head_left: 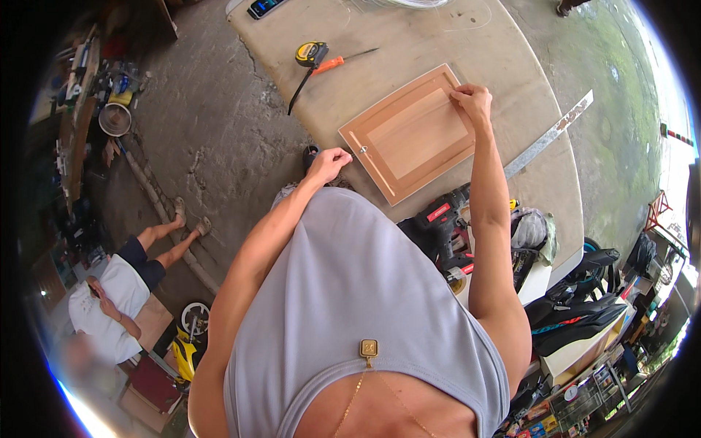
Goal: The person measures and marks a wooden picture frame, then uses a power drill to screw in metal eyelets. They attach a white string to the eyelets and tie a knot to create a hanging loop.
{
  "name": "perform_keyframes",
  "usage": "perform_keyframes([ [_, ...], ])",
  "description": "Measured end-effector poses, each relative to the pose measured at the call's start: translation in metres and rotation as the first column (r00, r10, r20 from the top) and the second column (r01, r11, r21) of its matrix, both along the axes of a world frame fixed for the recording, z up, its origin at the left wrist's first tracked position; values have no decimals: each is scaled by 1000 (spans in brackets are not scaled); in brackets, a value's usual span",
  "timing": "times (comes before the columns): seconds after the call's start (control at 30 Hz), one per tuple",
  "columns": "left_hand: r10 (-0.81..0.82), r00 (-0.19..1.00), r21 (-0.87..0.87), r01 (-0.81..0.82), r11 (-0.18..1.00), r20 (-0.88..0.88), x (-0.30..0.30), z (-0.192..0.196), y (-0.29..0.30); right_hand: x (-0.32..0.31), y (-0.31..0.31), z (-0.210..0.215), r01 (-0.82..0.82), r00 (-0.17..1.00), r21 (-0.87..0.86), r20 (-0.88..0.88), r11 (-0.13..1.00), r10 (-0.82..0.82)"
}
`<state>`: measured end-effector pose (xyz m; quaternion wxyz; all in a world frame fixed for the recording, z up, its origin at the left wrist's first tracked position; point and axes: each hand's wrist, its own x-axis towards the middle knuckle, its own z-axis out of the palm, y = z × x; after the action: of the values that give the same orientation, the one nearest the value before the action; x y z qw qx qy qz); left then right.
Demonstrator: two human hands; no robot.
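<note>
A framed wooden panel, like a small cabinet door, lies at a slant on the worn beige tabletop. A small metal piece sits on the panel's left side, beside a pale strip. My right hand is closed at the panel's right edge, fingertips on its frame. My left hand is beside the left edge with thumb and fingers pinched together; what they hold, if anything, is too small to make out.
Beyond the panel lie a tape measure and an orange-handled screwdriver. A metal ruler crosses the table's right side. Power tools and cloths sit by my right arm. A person reclines at the left; a motorbike stands right.
</note>
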<state>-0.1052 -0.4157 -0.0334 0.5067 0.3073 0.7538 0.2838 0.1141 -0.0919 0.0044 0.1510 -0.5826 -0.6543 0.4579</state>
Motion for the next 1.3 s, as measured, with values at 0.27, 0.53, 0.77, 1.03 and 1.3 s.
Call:
perform_keyframes([
  [0.27, 64, 991, 54, -58, 997, -114, -2, 27, 10, -21, -20, 20, -216, 970, 508, 213, 834, 121],
  [0.53, -61, 998, 233, 53, 971, 25, -23, 166, 48, -89, -176, 136, -594, 731, 452, -44, 666, 681],
  [0.77, -101, 945, 177, 47, 983, 312, -95, 204, 48, -83, -170, 156, -411, 863, 114, -270, 905, 426],
  [1.03, -385, 848, 362, 509, 781, -363, -150, 228, 73, -112, -182, 162, -201, 978, 538, 163, 819, 133],
  [1.3, -534, 558, 420, 830, 367, -636, -164, 247, 114, -197, -232, 203, -135, 991, 675, 91, 725, 100],
])
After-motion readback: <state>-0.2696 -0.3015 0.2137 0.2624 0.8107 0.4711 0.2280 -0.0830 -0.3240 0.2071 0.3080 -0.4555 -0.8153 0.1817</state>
